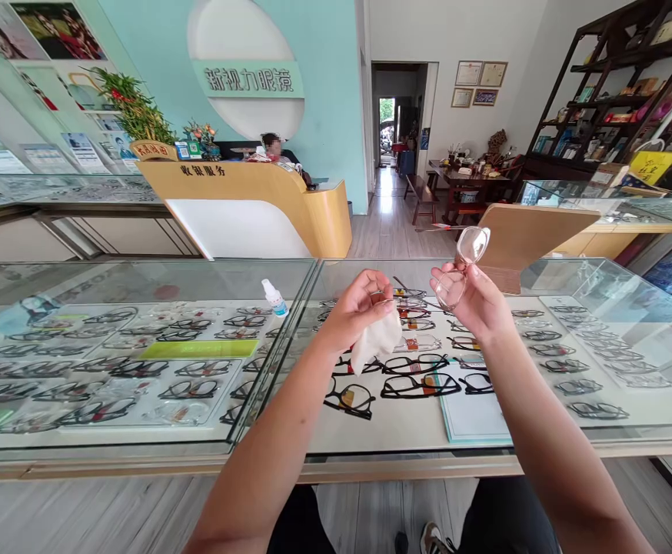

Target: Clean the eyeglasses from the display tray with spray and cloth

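My right hand [483, 302] grips a pair of thin-framed eyeglasses [474, 245] near the bridge, raised above the glass counter. One lens stands above my fingers and the other is beside my palm. My left hand [359, 308] pinches a white cleaning cloth [377, 340], which hangs below the fingers. A thin temple arm seems to run from the eyeglasses toward the left fingertips; I cannot tell whether they hold it too. Under both hands, rows of dark-framed glasses [420, 385] lie inside the display case.
A spray bottle [274, 298] stands on the glass counter [290, 385] to the left. A brown board-like stand [535, 235] rises behind my right hand. Farther back, a person [272, 146] sits behind the cashier desk [244, 185]. A pale blue-edged sheet [474, 415] lies below the right forearm.
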The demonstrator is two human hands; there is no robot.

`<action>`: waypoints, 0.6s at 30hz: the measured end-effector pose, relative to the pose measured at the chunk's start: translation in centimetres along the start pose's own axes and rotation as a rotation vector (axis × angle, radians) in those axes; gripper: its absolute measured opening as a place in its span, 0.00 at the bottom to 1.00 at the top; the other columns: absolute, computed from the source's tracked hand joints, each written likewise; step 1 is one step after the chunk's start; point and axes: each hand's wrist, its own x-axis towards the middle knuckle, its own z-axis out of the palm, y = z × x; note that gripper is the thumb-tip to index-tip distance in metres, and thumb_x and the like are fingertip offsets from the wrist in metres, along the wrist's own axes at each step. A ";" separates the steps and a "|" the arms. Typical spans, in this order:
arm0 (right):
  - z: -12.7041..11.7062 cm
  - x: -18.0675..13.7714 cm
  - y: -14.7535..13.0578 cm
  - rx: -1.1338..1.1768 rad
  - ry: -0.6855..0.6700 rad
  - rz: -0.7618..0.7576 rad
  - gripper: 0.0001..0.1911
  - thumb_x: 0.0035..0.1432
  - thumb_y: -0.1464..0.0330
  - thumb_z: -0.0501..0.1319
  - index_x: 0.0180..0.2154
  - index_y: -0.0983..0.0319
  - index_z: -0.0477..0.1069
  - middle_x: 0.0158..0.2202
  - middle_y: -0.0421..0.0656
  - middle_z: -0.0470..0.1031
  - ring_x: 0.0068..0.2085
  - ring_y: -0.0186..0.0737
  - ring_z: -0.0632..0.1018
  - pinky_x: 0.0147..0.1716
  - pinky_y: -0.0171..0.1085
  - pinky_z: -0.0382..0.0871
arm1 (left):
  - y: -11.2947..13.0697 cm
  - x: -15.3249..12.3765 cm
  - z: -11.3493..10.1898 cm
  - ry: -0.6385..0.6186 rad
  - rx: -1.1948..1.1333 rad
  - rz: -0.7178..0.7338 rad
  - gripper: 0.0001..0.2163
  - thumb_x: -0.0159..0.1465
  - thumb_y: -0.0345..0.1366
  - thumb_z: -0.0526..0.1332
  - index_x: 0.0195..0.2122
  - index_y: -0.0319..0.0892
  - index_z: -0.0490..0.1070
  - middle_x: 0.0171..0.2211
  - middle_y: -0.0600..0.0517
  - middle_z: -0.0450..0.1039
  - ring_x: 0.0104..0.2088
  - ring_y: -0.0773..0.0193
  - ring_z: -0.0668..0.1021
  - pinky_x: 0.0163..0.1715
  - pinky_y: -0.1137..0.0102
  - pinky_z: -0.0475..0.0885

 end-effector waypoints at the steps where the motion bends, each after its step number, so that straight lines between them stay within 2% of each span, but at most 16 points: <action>1: 0.1 -0.1 0.0 -0.009 0.006 -0.005 0.14 0.59 0.53 0.76 0.39 0.50 0.77 0.47 0.42 0.84 0.56 0.49 0.83 0.62 0.51 0.78 | 0.0 0.0 0.0 0.007 -0.001 0.007 0.20 0.62 0.40 0.78 0.47 0.46 0.70 0.42 0.53 0.72 0.36 0.69 0.73 0.35 0.73 0.68; 5: 0.5 -0.2 0.2 -0.006 0.020 -0.021 0.16 0.58 0.53 0.78 0.40 0.50 0.76 0.44 0.40 0.84 0.55 0.47 0.83 0.65 0.50 0.76 | 0.2 0.0 0.2 0.022 0.000 0.038 0.19 0.63 0.39 0.78 0.47 0.46 0.70 0.41 0.54 0.72 0.36 0.70 0.73 0.37 0.73 0.69; 10: 1.1 -0.5 0.3 0.020 0.003 -0.018 0.15 0.59 0.58 0.78 0.38 0.50 0.74 0.36 0.38 0.79 0.52 0.43 0.83 0.60 0.44 0.80 | 0.4 -0.3 0.4 0.046 0.010 0.085 0.19 0.63 0.40 0.78 0.47 0.47 0.70 0.40 0.54 0.73 0.34 0.69 0.73 0.37 0.72 0.69; 18: 2.5 -1.1 0.5 -0.156 0.027 -0.080 0.18 0.57 0.56 0.80 0.35 0.51 0.72 0.37 0.38 0.83 0.46 0.46 0.85 0.58 0.51 0.78 | 0.4 -0.4 0.3 0.111 0.010 0.186 0.17 0.65 0.38 0.77 0.47 0.47 0.71 0.40 0.54 0.72 0.36 0.68 0.73 0.37 0.72 0.69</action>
